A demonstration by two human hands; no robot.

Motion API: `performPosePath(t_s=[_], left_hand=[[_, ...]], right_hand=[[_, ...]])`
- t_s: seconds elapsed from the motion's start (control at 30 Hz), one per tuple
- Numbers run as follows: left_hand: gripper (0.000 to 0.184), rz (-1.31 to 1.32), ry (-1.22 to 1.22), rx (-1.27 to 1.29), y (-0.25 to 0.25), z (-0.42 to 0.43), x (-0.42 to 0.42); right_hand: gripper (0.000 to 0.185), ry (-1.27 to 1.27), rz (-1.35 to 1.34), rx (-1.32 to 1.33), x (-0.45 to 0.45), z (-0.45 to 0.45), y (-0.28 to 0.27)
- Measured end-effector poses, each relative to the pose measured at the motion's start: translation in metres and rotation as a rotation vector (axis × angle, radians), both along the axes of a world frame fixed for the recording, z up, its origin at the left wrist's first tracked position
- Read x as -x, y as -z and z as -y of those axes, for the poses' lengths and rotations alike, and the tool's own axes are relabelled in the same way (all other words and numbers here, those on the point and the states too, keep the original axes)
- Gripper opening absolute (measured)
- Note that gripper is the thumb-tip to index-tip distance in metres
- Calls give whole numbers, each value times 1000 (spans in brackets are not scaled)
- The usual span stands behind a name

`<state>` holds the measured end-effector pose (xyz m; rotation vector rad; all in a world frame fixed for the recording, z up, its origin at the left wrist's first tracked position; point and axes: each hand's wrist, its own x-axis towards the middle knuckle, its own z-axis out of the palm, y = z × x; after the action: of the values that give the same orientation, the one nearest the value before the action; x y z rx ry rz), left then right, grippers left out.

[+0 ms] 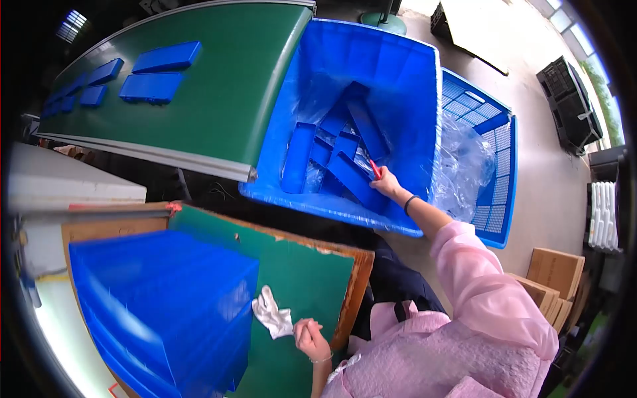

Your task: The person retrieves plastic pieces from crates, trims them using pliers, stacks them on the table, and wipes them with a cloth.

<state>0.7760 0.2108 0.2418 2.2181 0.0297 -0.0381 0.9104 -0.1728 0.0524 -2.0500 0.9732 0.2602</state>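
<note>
My right hand [387,186] reaches down into a large blue bin [405,73], its fingers closed round a slim red tool [375,170] whose working end I cannot make out. Below and around that hand, several long blue plastic trays [302,149] lie loosely in the bin, with clear film among them. My left hand [312,338] is held over the green worktable [302,265], fingers curled; whether anything is inside them is hidden. Just left of it lies a white glove [271,314]. Farther left on the table stands a big stack of blue plastic pieces [159,292].
A green conveyor belt [225,86] carrying several blue parts [151,87] ends at the bin's left side. Right of the bin stands a blue slatted basket [501,179] holding clear plastic film [464,159]. Cardboard boxes [556,272] and black crates [569,106] are at the far right.
</note>
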Motion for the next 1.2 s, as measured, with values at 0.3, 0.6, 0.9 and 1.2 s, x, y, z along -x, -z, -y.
performPosePath(t_s=[0.3,0.6,0.9,1.2], left_hand=[[31,-150,102,39,-4,130,-93],[28,-232,193,124,-6,155,-123],[32,-218,126,312,-20,131,-111],[38,-902,99,1346,-55,44,-7]], right_hand=[[36,27,-242,62,-54,21,149],[24,1,24,38,-68,24,99],[22,91,512,-1407,-55,-28,-140],[39,-168,348,-1577,90,-183,-173]])
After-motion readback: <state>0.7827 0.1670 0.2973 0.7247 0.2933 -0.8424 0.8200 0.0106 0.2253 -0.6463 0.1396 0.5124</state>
